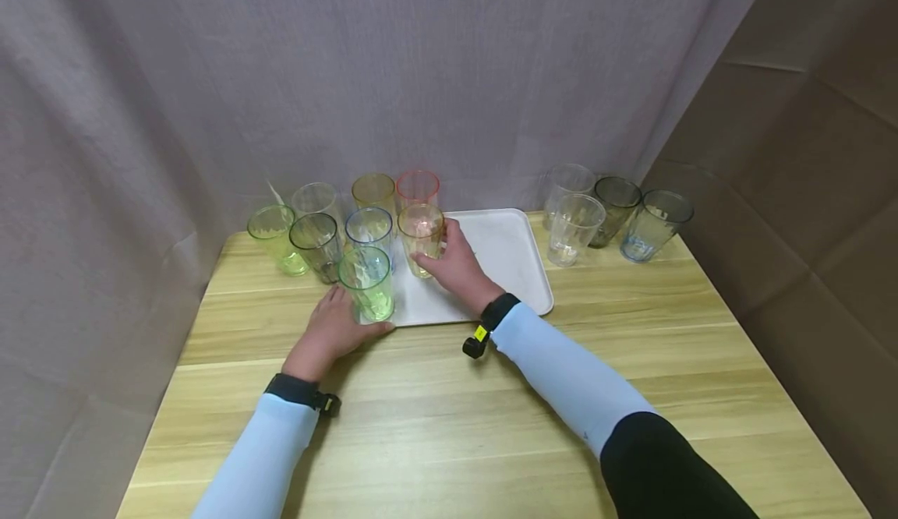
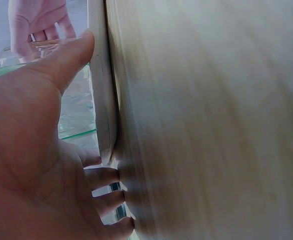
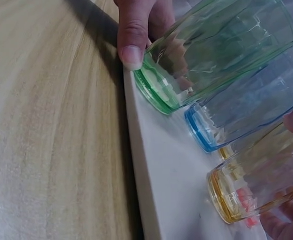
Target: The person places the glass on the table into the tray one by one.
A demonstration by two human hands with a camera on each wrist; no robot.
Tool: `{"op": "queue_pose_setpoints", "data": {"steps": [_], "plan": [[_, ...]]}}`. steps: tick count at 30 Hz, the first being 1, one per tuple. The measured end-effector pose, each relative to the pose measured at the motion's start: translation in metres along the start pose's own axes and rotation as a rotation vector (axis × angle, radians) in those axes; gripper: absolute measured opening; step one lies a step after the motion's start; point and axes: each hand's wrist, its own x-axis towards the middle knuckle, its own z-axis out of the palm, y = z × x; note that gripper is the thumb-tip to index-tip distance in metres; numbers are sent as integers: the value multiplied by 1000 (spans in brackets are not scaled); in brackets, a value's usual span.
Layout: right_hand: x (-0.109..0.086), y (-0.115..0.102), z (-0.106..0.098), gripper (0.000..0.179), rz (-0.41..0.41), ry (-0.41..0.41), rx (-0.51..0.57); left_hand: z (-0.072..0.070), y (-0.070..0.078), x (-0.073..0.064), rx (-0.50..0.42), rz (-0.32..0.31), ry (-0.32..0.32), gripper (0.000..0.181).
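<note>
My right hand (image 1: 459, 266) grips a yellow-tinted drinking glass (image 1: 421, 232) from its right side, and the glass stands upright over the white tray (image 1: 494, 250). In the right wrist view the base of this yellow glass (image 3: 226, 200) is close over the tray surface. At the tray's front left corner rests my left hand (image 1: 335, 324), thumb along the front edge and fingers spread at the left side. Just beside it a green glass (image 1: 368, 285) stands on the tray. Behind that are a blue glass (image 1: 369, 231), an amber glass (image 1: 374, 190) and a red-rimmed glass (image 1: 418, 184).
Left of the tray stand a light green glass (image 1: 275, 231), a dark grey glass (image 1: 316, 242) and a clear glass (image 1: 316, 196). To its right are a clear glass (image 1: 574, 227), another behind it, a smoky glass (image 1: 617, 203) and a blue-based glass (image 1: 652, 227). Grey curtains (image 1: 449, 75) back the wooden table (image 1: 435, 425).
</note>
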Motion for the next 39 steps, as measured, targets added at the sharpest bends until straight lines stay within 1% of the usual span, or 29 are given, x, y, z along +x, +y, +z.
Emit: {"op": "queue_pose_setpoints", "data": {"steps": [7, 15, 18, 21, 24, 27, 34, 39], "plan": [[0, 3, 2, 82, -36, 5, -3, 2, -2, 1, -6, -3, 3, 122], [-1, 4, 1, 85, -30, -2, -3, 1, 0, 2, -14, 7, 12, 122], [-2, 4, -2, 89, -31, -5, 3, 2, -1, 2, -6, 15, 11, 123], [-6, 4, -10, 95, -25, -8, 11, 3, -2, 2, -1, 15, 8, 124], [-13, 4, -25, 97, -11, -8, 19, 2, -4, 1, -13, 7, 8, 123], [-26, 7, -48, 95, -1, 12, 37, 1, -3, 0, -22, -4, 5, 123], [-68, 26, -111, 86, 19, 116, 69, -1, -1, -1, -13, 7, -1, 121], [-98, 38, -148, 82, 52, 184, 64, -2, 1, -1, -9, 13, -7, 120]]}}
